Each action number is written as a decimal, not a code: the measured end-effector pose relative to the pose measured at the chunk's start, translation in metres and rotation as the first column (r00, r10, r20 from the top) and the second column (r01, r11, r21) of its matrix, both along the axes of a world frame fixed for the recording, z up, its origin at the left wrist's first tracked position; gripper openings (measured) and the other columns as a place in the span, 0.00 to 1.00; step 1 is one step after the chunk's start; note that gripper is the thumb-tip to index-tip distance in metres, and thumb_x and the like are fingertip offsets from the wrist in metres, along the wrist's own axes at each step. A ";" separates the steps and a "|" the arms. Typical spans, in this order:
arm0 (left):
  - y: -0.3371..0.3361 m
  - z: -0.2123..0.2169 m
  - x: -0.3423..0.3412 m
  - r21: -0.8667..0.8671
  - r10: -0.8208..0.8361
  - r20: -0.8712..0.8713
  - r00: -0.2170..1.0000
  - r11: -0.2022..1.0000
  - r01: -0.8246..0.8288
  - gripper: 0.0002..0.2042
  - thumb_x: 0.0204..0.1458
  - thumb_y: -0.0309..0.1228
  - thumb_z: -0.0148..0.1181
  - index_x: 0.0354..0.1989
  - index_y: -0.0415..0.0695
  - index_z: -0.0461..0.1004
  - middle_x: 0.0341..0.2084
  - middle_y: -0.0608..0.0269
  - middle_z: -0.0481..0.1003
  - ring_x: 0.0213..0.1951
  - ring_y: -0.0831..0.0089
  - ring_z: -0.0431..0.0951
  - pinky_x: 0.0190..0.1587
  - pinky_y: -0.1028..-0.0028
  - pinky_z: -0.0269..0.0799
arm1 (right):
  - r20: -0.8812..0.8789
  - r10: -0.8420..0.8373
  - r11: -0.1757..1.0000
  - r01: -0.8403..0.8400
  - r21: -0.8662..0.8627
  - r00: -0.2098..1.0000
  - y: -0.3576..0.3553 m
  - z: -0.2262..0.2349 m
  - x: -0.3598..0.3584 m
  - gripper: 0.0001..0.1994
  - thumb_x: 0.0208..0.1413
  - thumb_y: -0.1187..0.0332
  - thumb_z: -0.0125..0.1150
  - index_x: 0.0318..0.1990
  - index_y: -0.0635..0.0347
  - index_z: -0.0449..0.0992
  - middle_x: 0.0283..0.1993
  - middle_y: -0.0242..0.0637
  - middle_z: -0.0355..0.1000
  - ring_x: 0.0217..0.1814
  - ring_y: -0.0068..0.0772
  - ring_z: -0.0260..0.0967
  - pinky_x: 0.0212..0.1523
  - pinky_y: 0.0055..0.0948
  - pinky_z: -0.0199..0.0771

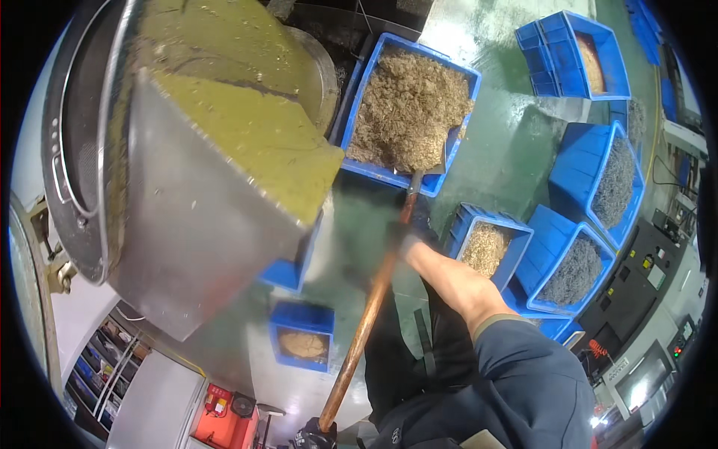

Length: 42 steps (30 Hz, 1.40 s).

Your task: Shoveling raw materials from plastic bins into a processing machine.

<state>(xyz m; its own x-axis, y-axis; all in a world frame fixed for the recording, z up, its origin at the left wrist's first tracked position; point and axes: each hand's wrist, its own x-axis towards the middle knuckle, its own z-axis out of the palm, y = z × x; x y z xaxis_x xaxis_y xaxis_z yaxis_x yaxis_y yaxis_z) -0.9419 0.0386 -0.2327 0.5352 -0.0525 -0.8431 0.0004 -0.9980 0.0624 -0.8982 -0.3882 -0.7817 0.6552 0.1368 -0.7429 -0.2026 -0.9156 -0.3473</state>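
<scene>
Beside the big steel hopper [202,224], a blue plastic crate of tan shavings [407,108] takes the long wooden-handled shovel [370,299]; right hand [410,228] wraps the shaft mid-length; gloved left hand [318,434] grips its end.

blue crates with brownish shavings: 4, namely big crate [407,112], small crate [490,243], floor crate [301,337], far crate [591,56]
blue crates with grey shavings: 2, namely [609,179] and [572,269]
blue crates, partly hidden: at least 2, namely [288,273] and [542,325]
shovels: 1, wooden handle [370,307]
hands: 2, gloved, namely right [411,232] and left [314,434]
steel hoppers: 1 [202,217]
</scene>
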 end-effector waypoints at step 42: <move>0.160 -0.002 -0.044 0.276 0.855 -0.490 -0.169 -0.031 -0.961 0.10 0.60 0.35 0.45 0.31 0.47 0.71 0.16 0.74 0.67 0.15 0.83 0.64 0.15 0.83 0.60 | -0.878 -0.169 -0.928 0.373 -0.012 -0.449 0.092 0.183 0.011 0.04 0.53 0.67 0.56 0.34 0.53 0.72 0.18 0.26 0.61 0.18 0.27 0.59 0.21 0.32 0.65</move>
